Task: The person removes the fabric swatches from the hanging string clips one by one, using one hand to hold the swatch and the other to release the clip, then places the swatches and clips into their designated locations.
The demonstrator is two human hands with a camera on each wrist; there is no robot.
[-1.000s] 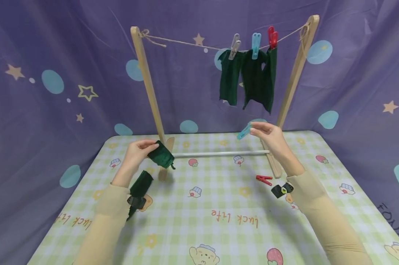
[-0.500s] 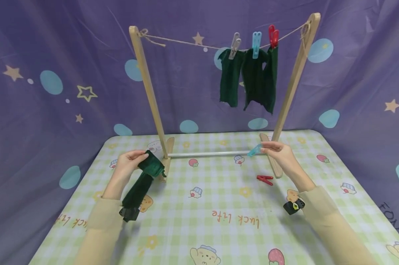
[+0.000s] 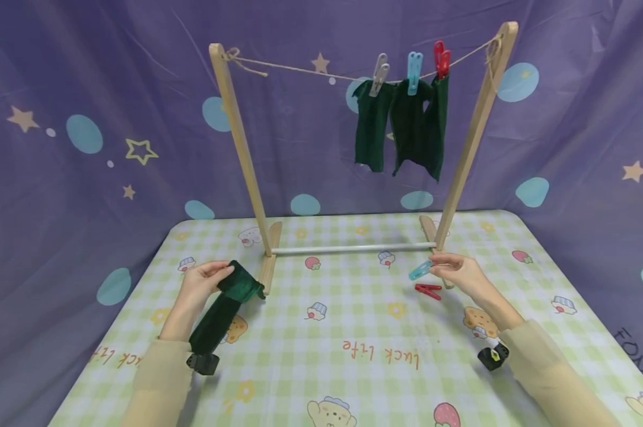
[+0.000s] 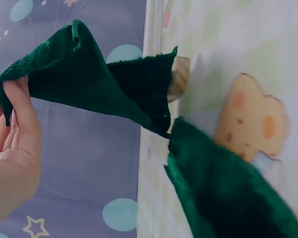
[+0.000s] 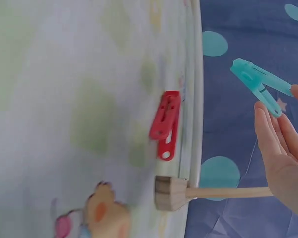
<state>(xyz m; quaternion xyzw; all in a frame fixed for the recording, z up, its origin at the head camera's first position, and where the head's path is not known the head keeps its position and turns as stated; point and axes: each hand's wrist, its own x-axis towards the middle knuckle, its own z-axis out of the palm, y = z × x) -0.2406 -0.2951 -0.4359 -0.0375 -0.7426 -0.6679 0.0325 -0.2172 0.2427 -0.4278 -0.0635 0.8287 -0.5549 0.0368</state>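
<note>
My left hand (image 3: 201,287) pinches a corner of a small dark green cloth garment (image 3: 241,281), which droops from the fingertips above the table. In the left wrist view the held garment (image 4: 74,74) is creased and folded over. Another dark green cloth piece (image 3: 215,323) lies below it, partly covered by the wrist camera. At right, my right hand (image 3: 460,276) pinches the legs of a light blue clothespin (image 3: 420,270) between thumb and fingers; the clothespin (image 5: 256,82) shows in the right wrist view too. Just below it a red clothespin (image 3: 428,290) lies on the table.
A wooden rack (image 3: 240,142) holds a string (image 3: 300,69). Two dark green garments (image 3: 371,130) hang from it under grey (image 3: 378,75), blue (image 3: 414,74) and red clothespins (image 3: 442,59). A white rod (image 3: 348,248) joins the rack's feet. Purple curtain (image 3: 311,130) surrounds the checkered table (image 3: 375,332).
Both hands have come down and toward the body, the left with the green garment, the right with the blue clothespin. The hanging garments look the same.
</note>
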